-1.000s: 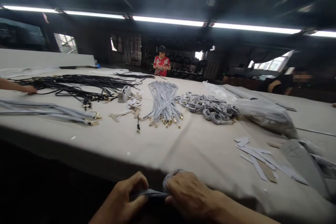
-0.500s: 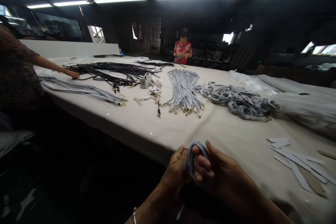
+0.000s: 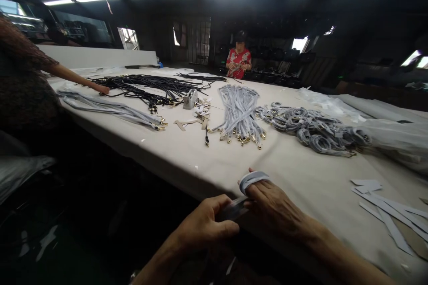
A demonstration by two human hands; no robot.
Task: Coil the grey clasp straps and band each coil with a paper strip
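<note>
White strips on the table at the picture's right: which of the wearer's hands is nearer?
Right. The right hand, its fingers ringed by a grey cord, is left of the white strips in the picture; the left hand is farther left, beyond the right.

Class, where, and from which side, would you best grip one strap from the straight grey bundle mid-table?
Probably a near-end clip, from the near table edge: the grey straps overlap at their middle, while gold-coloured clips fan out towards that side.
</note>
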